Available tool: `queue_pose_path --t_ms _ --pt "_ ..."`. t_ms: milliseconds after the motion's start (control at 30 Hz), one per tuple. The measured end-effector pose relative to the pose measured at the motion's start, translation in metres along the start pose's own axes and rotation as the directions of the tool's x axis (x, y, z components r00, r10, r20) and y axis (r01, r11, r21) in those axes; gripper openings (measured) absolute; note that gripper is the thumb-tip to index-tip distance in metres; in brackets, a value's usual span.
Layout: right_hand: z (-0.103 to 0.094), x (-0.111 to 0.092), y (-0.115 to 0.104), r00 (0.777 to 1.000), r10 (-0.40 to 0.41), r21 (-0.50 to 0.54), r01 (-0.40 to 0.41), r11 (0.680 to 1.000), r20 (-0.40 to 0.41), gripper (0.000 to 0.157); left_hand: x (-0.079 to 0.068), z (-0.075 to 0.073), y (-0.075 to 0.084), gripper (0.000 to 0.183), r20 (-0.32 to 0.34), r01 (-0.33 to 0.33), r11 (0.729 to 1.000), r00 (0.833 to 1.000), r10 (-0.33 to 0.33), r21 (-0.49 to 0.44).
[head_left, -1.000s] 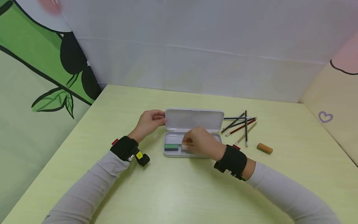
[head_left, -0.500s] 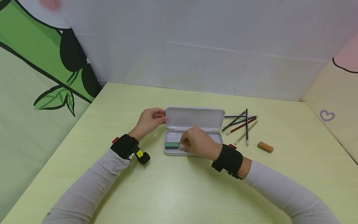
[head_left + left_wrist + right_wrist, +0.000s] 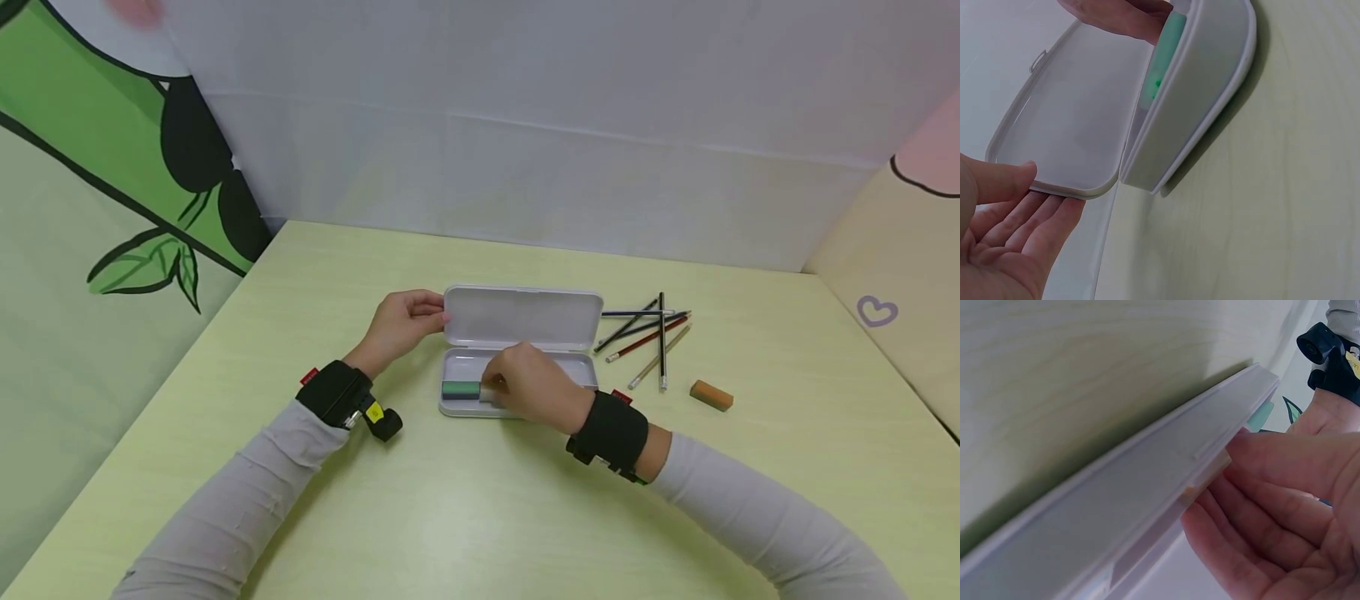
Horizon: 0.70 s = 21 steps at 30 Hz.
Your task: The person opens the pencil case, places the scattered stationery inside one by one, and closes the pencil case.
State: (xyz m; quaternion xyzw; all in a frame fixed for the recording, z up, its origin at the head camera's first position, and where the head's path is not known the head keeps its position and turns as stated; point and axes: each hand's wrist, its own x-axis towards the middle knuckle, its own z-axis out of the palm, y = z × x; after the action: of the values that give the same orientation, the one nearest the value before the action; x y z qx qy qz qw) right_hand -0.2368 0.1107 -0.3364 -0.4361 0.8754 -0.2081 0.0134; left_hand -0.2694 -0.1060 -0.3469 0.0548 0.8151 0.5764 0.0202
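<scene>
A white pencil case (image 3: pixel 465 367) lies open on the table, its lid (image 3: pixel 522 317) raised at the back. My left hand (image 3: pixel 401 327) pinches the lid's left edge between thumb and fingers, as the left wrist view shows closely. Over the case's lower half, my right hand (image 3: pixel 536 383) holds a pale beige block (image 3: pixel 1213 478) with thumb and fingertips. That block sits at the inside of the front wall, mostly hidden by the fingers; its exact kind is unclear. Just left of it, a green and dark block (image 3: pixel 461 390) lies along the front wall.
Right of the case, several pencils (image 3: pixel 648 329) lie crossed in a loose pile. An orange-brown block (image 3: pixel 712 395) lies nearer the front on the table (image 3: pixel 450 500). A pale cloth wall (image 3: pixel 525 183) stands behind, with printed panels at both sides.
My right hand has shifted slightly left inside the case, bringing the beige block close to the green one. The left hand keeps its hold on the lid.
</scene>
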Motion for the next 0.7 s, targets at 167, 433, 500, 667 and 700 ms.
queue_pose_path --t_ms 167,433,500,667,700 --pt "0.000 -0.001 -0.001 1.000 0.001 0.001 -0.001 1.000 -0.001 0.007 0.001 0.001 -0.001 0.032 -0.001 -0.002 1.000 1.000 0.002 0.010" --pt "0.002 -0.002 0.002 1.000 0.015 0.013 -0.015 1.000 -0.012 0.008 0.003 0.002 -0.004 0.031 -0.003 -0.014 1.000 1.000 0.014 0.005" --pt "0.003 -0.002 0.003 1.000 0.019 0.021 -0.019 1.000 -0.013 0.009 0.004 0.003 -0.005 0.030 -0.006 -0.015 1.000 1.000 0.015 -0.002" --pt "0.002 -0.006 0.010 0.999 0.030 0.046 -0.028 0.999 -0.024 0.013 0.005 0.003 -0.007 0.032 -0.011 -0.018 1.000 1.000 0.018 0.015" --pt "0.000 -0.008 0.012 0.999 0.036 0.051 -0.035 0.998 -0.026 0.015 0.005 0.003 -0.007 0.032 -0.012 -0.019 1.000 1.000 0.019 0.017"
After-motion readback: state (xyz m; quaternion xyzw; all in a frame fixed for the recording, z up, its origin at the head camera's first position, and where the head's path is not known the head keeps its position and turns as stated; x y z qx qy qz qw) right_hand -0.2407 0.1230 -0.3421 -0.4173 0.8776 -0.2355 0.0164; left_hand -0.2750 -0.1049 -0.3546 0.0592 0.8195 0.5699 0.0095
